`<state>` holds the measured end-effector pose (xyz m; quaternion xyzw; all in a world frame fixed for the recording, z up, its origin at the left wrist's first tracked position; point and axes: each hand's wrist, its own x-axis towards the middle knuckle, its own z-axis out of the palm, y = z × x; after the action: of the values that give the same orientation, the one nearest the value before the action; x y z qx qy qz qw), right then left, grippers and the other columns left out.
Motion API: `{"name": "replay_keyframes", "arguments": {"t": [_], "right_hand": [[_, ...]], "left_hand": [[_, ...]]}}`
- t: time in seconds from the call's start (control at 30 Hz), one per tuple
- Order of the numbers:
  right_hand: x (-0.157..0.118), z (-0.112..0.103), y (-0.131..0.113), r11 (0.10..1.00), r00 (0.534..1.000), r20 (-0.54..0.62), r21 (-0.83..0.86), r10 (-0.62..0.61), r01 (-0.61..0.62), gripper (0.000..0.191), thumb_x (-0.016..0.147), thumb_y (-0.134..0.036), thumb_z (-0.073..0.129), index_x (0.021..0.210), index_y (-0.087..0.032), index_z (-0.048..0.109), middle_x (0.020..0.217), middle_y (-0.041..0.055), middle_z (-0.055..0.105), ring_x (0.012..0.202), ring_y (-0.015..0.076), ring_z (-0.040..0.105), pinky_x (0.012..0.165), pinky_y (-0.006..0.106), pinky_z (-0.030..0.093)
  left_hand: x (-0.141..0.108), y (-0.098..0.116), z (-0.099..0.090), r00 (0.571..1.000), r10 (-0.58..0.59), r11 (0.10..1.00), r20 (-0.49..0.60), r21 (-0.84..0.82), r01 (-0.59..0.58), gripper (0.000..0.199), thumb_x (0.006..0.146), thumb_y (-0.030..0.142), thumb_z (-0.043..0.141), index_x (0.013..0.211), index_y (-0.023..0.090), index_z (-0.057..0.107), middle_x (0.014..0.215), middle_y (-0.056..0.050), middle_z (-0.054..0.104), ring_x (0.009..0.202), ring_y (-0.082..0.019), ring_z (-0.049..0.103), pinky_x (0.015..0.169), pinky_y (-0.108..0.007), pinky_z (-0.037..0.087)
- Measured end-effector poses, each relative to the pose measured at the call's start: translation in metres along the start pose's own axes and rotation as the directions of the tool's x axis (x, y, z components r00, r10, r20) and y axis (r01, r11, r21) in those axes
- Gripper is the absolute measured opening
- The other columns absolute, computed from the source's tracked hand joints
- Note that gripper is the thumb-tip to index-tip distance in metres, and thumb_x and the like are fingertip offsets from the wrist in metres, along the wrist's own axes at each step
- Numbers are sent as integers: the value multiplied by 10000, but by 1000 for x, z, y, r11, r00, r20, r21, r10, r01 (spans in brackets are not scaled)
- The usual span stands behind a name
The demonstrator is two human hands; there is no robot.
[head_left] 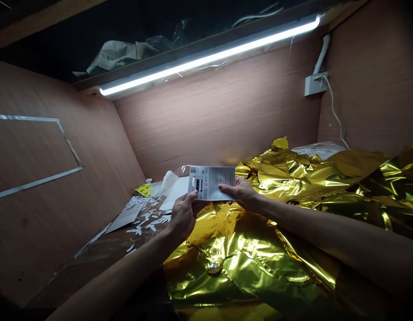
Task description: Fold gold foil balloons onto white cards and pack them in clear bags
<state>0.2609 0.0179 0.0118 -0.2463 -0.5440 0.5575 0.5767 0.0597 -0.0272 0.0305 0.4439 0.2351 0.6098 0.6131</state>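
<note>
The left hand (183, 215) and right hand (238, 192) pinch opposite edges of a flat grey printed cardboard package card (210, 183), above crumpled shiny gold foil sheeting (246, 267).

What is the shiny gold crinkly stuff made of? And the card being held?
The gold sheet looks like thin metallised plastic foil: mirror-bright, with sharp crinkled creases. The printed card looks like coated paperboard, stiff and smooth, though it could be plastic.

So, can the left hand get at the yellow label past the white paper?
Probably yes, once it frees itself: the left hand grips the printed card, and only the low white paper lies between it and the yellow label.
</note>
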Motion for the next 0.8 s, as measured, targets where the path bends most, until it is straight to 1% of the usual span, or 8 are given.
{"name": "replay_keyframes", "arguments": {"t": [0.17, 0.23, 0.37, 0.5, 0.57, 0.63, 0.7, 0.8], "right_hand": [[-6, 14, -3, 999, 998, 55, -35, -39, 41, 419, 658, -458, 912, 825, -157, 673, 695, 53, 708, 506, 156, 640, 390, 239, 527], [-7, 19, -1, 997, 996, 65, -45, -58, 61, 430, 656, -470, 912, 824, -161, 664, 675, 43, 695, 495, 153, 627, 388, 243, 519], [-6, 23, 0, 994, 994, 80, -81, -70, 77, 442, 691, -499, 883, 841, -161, 640, 657, 24, 675, 503, 143, 613, 424, 250, 529], [-2, 18, -3, 998, 996, 71, -29, -45, 47, 443, 753, -532, 827, 912, -168, 632, 750, 23, 703, 638, 163, 679, 582, 297, 606], [-2, 17, -4, 997, 996, 64, -49, -56, 60, 441, 734, -525, 840, 870, -151, 650, 738, 21, 691, 642, 161, 675, 595, 301, 606], [-2, 19, -5, 992, 995, 33, -87, -93, 96, 444, 686, -512, 873, 806, -139, 664, 688, 12, 670, 594, 149, 649, 552, 286, 585], [-4, 23, -5, 988, 992, 6, -92, -127, 127, 439, 665, -509, 884, 779, -141, 674, 660, 8, 666, 555, 142, 628, 519, 282, 567], [-5, 25, -6, 987, 989, 19, -67, -145, 146, 425, 646, -492, 899, 783, -144, 697, 678, 21, 701, 554, 154, 646, 525, 296, 581]], "left_hand": [[3, 2, 6, 989, 104, 995, -105, 2, -104, 286, 836, 135, 762, 1110, 88, 698, 1026, -132, 794, 1103, -284, 732, 1043, -438, 566], [1, -4, 10, 992, 79, 997, -102, 4, -79, 241, 862, 143, 747, 1091, 81, 705, 1027, -139, 791, 1103, -279, 732, 1046, -427, 567], [-2, -15, 13, 997, -33, 999, -65, 5, 33, 168, 934, 126, 661, 1075, 49, 713, 1044, -168, 782, 1095, -269, 734, 1056, -415, 562], [5, -7, 6, 992, 4, 1000, -129, 20, -1, 203, 935, 137, 676, 1111, 40, 705, 1059, -163, 781, 1038, -250, 748, 1028, -389, 580], [6, -1, 3, 986, -4, 999, -166, 39, 10, 209, 932, 146, 684, 1109, 39, 712, 1046, -160, 785, 992, -240, 758, 1007, -374, 590], [3, 0, 4, 990, -42, 997, -134, 56, 50, 212, 941, 161, 670, 1095, 27, 723, 1053, -177, 782, 992, -250, 759, 1012, -386, 586], [-2, -4, 9, 995, -82, 993, -56, 80, 86, 234, 946, 205, 667, 1074, 23, 739, 1058, -190, 781, 1038, -278, 748, 1047, -420, 562], [-9, -11, 14, 990, -142, 977, 7, 160, 139, 255, 891, 266, 747, 1004, 37, 765, 990, -175, 794, 1082, -315, 732, 1097, -450, 516]]}}
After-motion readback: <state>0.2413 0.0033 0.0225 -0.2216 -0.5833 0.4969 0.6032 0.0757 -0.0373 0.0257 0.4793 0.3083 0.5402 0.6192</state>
